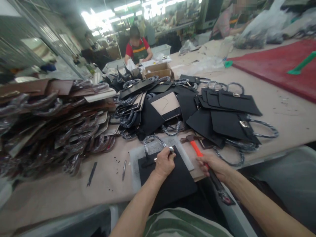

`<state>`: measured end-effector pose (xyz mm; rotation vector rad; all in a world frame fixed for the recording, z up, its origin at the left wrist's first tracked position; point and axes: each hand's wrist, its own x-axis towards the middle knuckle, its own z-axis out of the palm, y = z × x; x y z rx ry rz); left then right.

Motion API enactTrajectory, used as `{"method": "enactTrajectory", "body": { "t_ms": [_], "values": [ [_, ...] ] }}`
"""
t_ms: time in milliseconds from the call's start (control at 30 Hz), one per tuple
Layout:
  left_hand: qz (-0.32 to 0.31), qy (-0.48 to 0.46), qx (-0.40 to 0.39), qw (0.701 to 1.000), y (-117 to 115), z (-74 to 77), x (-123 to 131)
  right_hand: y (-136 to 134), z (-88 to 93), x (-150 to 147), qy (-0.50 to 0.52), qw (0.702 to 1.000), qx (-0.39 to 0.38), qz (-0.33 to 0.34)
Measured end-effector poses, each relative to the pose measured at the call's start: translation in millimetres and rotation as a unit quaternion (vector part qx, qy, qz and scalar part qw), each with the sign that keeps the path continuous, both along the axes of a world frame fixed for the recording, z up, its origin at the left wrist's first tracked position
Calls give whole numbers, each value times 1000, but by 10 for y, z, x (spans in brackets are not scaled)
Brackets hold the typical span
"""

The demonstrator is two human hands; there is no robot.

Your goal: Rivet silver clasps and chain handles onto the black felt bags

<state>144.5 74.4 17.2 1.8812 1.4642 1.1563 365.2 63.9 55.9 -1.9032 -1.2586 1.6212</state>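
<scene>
My right hand (212,165) is wrapped round the handle of a hammer (196,147), orange near the head and dark toward its end. The hammer head lies at the right edge of a pale board (184,153). On that board rests a black leather bag panel (170,187) with a plastic-wrapped handle (154,140) at its far edge. My left hand (165,162) is closed over the panel's upper part. A short shiny metal piece (171,150) sticks out between its thumb and fingers; its lower end is hidden.
Brown bag panels (54,118) are piled at the left, black ones (158,105) in front. A slim dark tool (92,174), a metal rod (124,170) and tiny dark bits lie left of the board. Across the table a person (138,49) works beside a cardboard box (159,70).
</scene>
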Motion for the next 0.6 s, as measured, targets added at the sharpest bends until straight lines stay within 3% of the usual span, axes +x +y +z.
{"method": "enactTrajectory", "body": {
  "t_ms": [67,133,233,300,367,467,533,600],
  "values": [
    [-1,3,-11,1000,-2,33,3,-63,254,-30,14,1000,28,-5],
    [-3,-2,-16,1000,-3,47,0,-168,578,-57,-18,990,136,6],
    [-5,-6,-17,1000,-1,34,-4,-330,1018,-105,-138,916,371,67],
    [-4,-3,-16,1000,1,14,-4,-402,1157,-135,-197,860,461,100],
    [-5,0,-18,1000,4,-9,-2,-433,1179,-149,-254,823,482,157],
    [-7,1,-21,1000,9,-36,-1,-436,1233,-131,-306,799,458,240],
    [-8,-1,-19,1000,11,-43,-4,-449,1386,-118,-282,800,474,235],
    [-11,-3,-15,1000,10,-44,-8,-484,1559,-126,-252,799,522,159]
  ]
}}
